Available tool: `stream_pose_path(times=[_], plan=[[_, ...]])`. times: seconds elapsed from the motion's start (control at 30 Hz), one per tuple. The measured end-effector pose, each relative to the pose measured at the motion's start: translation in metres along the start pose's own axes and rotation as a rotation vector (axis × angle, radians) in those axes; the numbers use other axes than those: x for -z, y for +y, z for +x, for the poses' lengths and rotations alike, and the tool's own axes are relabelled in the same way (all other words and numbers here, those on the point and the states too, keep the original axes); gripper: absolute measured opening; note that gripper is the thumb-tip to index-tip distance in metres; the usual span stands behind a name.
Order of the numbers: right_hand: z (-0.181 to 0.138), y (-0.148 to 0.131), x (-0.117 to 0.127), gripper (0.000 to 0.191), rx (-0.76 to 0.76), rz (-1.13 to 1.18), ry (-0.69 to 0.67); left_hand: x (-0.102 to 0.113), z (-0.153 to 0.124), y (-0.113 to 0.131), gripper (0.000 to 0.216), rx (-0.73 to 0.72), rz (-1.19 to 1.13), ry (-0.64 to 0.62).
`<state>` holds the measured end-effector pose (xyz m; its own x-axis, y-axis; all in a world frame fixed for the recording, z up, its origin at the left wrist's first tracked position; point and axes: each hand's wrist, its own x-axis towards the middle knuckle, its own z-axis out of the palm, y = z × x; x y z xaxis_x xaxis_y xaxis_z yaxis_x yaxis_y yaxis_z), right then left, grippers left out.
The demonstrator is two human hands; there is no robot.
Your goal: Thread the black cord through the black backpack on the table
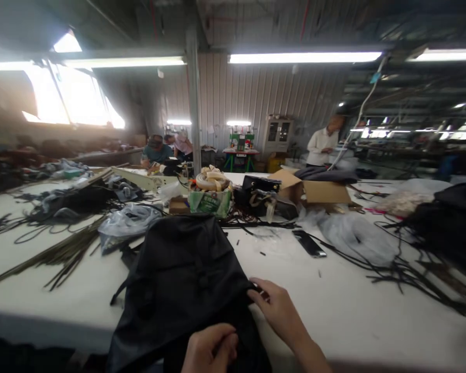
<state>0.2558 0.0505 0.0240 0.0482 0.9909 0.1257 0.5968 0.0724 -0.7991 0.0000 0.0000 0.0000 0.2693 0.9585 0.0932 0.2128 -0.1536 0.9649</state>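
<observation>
A black backpack (186,274) lies on the white table in front of me, its top pointing away and its lower part reaching the near edge. Low over the bag, my left hand (212,348) is closed, thumb against curled fingers. What it pinches, if anything, is hidden against the dark cloth. At the bag's right side, my right hand (275,305) pinches the black cloth edge between thumb and fingers. A strap end sticks out at the bag's left side.
Beyond the bag stand a green-and-white box of rolled tape (210,199) and an open cardboard box (322,192). A dark phone (309,243) and clear plastic bags (357,238) lie to the right. Olive cords (68,251) spread at left. People work farther back.
</observation>
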Motion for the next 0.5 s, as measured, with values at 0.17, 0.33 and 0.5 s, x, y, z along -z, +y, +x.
stream_pose_path(times=[0.17, 0.33, 0.5], plan=[[0.023, -0.025, -0.004, 0.039, 0.082, -0.091, 0.063, 0.006, 0.007, -0.005, 0.032, -0.332, 0.512, 0.024], [0.028, -0.035, -0.008, 0.052, 0.083, -0.005, 0.068, -0.008, 0.025, 0.026, 0.03, -0.393, 0.698, 0.172], [0.026, -0.031, -0.008, 0.053, 0.03, 0.121, 0.028, -0.019, 0.05, 0.036, 0.031, -0.381, 0.796, 0.195]])
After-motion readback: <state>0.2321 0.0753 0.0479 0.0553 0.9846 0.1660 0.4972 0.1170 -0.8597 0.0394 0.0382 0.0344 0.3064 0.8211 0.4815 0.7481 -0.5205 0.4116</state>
